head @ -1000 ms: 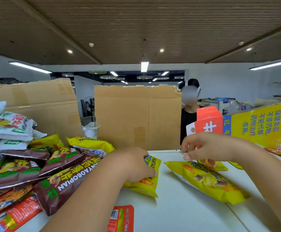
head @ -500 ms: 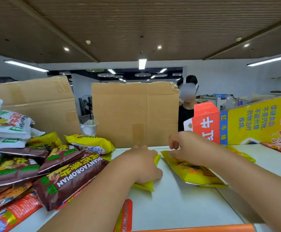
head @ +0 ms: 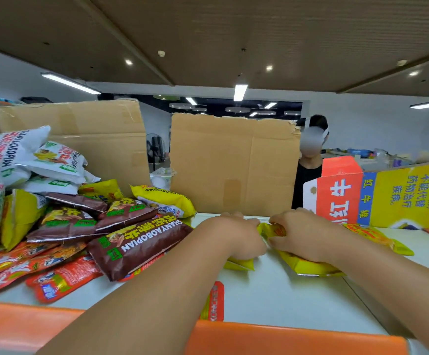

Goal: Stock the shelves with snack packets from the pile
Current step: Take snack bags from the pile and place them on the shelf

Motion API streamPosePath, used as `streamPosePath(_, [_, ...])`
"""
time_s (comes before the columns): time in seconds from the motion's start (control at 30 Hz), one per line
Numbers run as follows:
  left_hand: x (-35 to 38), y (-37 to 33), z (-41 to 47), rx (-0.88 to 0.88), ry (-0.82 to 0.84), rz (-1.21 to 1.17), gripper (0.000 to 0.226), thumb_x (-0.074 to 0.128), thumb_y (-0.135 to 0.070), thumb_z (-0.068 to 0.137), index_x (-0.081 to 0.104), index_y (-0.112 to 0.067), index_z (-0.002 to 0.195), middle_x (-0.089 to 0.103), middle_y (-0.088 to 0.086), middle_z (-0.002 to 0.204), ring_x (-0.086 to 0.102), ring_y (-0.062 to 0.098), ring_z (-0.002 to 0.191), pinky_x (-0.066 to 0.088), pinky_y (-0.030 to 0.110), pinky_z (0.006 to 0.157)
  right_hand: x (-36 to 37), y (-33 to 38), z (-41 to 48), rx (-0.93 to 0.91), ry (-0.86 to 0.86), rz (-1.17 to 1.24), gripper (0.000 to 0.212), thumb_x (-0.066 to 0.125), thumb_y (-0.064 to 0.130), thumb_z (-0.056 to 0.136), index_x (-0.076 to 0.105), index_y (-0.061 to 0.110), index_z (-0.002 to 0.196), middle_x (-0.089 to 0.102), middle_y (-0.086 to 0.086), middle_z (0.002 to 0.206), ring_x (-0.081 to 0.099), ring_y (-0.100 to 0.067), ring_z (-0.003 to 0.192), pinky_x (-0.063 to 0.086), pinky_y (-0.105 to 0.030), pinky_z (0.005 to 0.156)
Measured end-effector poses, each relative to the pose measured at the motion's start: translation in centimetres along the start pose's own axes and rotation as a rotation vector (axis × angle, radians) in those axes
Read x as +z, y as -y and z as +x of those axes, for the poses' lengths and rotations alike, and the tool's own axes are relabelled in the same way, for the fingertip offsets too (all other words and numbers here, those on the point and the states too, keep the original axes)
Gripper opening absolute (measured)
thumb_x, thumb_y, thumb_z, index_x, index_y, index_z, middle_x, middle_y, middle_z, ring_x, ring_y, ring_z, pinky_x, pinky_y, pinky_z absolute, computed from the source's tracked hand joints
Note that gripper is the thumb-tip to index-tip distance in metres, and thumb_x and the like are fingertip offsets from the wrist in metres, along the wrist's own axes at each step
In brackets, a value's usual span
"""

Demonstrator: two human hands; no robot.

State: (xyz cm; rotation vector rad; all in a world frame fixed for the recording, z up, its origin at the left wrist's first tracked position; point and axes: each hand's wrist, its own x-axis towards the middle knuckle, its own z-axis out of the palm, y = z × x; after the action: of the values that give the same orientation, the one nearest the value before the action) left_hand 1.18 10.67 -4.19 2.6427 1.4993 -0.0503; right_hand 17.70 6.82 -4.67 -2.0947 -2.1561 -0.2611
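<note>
Far to the left of the upright cardboard panel [head: 234, 162], and nearer to us than it, the pile of snack packets [head: 54, 213] slopes down: white bags on top, yellow and brown in the middle, red ones at the bottom. Its nearest big piece, the brown SHANYAOBOPIAN packet [head: 136, 244], lies tilted at the pile's edge, just beside our left forearm.

In front of the panel's foot, our left hand [head: 236, 237] is curled down over the first yellow packet [head: 239, 263], of which only a corner shows on the white shelf board [head: 272, 290]. Touching or nearly touching it, our right hand [head: 303, 234] grips the second yellow packet [head: 310, 267], fingers closed on its upper edge. To the right of the panel stands a red-and-yellow carton [head: 387, 196].

We judge three risks. The left forearm could brush the brown packet and set the loose pile sliding. Squeezing hard could crush the contents or burst a seam, since these bags look puffy and thin. Nearer to us than the panel, a red packet [head: 216, 301] hangs over the board's front edge, and a nudge from either arm could drop it.
</note>
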Motion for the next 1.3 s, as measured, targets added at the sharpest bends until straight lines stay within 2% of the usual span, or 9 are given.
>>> streamPosePath(0.13, [0.1, -0.4, -0.2, -0.027, -0.017, 0.018, 0.072, 0.044, -0.049, 0.097, 0.015, -0.034, 0.161, 0.015, 0.006, 0.168, 0.017, 0.032, 0.153, 0.027, 0.048, 0.117, -0.5, 0.2, -0.3, 0.01, 0.027, -0.006, 0.037, 0.053, 0.058, 0.091, 0.056, 0.02, 0.091, 0.065, -0.003, 0.097, 0.058, -0.025, 0.09, 0.048, -0.038, 0.078])
streamPosePath(0.3, [0.7, -0.9, -1.1, -0.084, -0.08, 0.039, 0.08, 0.047, -0.05, 0.093, 0.01, -0.037, 0.162, 0.008, 0.003, 0.17, 0.01, 0.027, 0.155, 0.023, 0.046, 0.122, -1.2, 0.7, -2.2, -0.013, 0.298, -0.11, 0.068, 0.045, 0.068, 0.093, 0.037, 0.026, 0.146, 0.043, -0.003, 0.146, 0.05, -0.031, 0.13, 0.043, -0.041, 0.097])
streamPosePath(0.43, [0.8, -1.5, -2.1, -0.098, -0.172, -0.025, 0.073, 0.053, -0.037, 0.092, 0.026, -0.029, 0.16, 0.024, 0.004, 0.165, 0.026, 0.029, 0.149, 0.032, 0.041, 0.117, -1.0, 1.0, -3.8, -0.045, 0.1, -0.016, 0.017, 0.054, 0.038, 0.091, 0.052, 0.022, 0.096, 0.058, -0.003, 0.106, 0.058, -0.03, 0.102, 0.035, -0.033, 0.065])
streamPosePath(0.5, [0.7, -2.1, -3.0, -0.116, -0.24, -0.07, 0.065, 0.056, -0.032, 0.092, 0.038, -0.023, 0.153, 0.03, 0.008, 0.161, 0.032, 0.029, 0.147, 0.036, 0.039, 0.114, -1.7, 0.6, -4.7, -0.038, 0.01, 0.052, 0.017, 0.057, 0.029, 0.087, 0.044, 0.021, 0.078, 0.051, 0.001, 0.083, 0.055, -0.029, 0.088, 0.035, -0.032, 0.061])
streamPosePath(0.67, [0.1, -5.2, -6.8, -0.047, -0.39, -0.15, 0.054, 0.061, -0.025, 0.089, 0.051, -0.024, 0.142, 0.022, 0.006, 0.166, 0.032, 0.025, 0.148, 0.038, 0.034, 0.109, -5.0, -2.0, -8.7, -0.037, -0.151, 0.188, 0.011, 0.059, 0.025, 0.084, 0.055, 0.017, 0.09, 0.052, -0.002, 0.076, 0.055, -0.027, 0.074, 0.038, -0.032, 0.057])
streamPosePath(0.8, [0.2, -9.7, -10.9, 0.048, -0.471, -0.243, 0.044, 0.061, -0.022, 0.086, 0.058, -0.029, 0.129, 0.029, 0.002, 0.163, 0.038, 0.025, 0.145, 0.04, 0.029, 0.099, -7.0, -5.6, -14.0, -0.065, -0.19, 0.283, 0.013, 0.057, 0.026, 0.082, 0.059, 0.025, 0.095, 0.061, -0.001, 0.081, 0.06, -0.023, 0.072, 0.051, -0.038, 0.062])
streamPosePath(0.9, [1.4, -13.8, -14.0, 0.067, -0.502, -0.282, 0.063, 0.053, -0.035, 0.077, 0.053, -0.033, 0.139, 0.033, -0.006, 0.161, 0.048, 0.023, 0.135, 0.044, 0.033, 0.104, -7.5, -8.1, -18.9, -0.079, -0.19, 0.305, 0.025, 0.057, 0.027, 0.083, 0.062, 0.027, 0.108, 0.065, 0.0, 0.092, 0.062, -0.023, 0.081, 0.056, -0.041, 0.07])
streamPosePath(1.1, [5.9, -21.1, -18.0, 0.123, -0.526, -0.343, 0.077, 0.051, -0.039, 0.075, 0.045, -0.032, 0.152, 0.035, -0.013, 0.159, 0.046, 0.016, 0.137, 0.043, 0.032, 0.108, -6.5, -12.4, -28.9, -0.079, -0.169, 0.302, 0.032, 0.058, 0.025, 0.088, 0.063, 0.03, 0.119, 0.061, 0.005, 0.107, 0.06, -0.019, 0.092, 0.054, -0.039, 0.08])
streamPosePath(1.3, [11.6, -28.1, -20.1, 0.227, -0.5, -0.429, 0.064, 0.058, -0.028, 0.079, 0.054, -0.037, 0.142, 0.043, -0.015, 0.151, 0.047, 0.012, 0.134, 0.042, 0.028, 0.105, -3.7, -17.2, -36.0, -0.028, -0.117, 0.322, 0.041, 0.059, 0.031, 0.086, 0.058, 0.036, 0.127, 0.057, 0.007, 0.113, 0.058, -0.018, 0.102, 0.051, -0.041, 0.088])
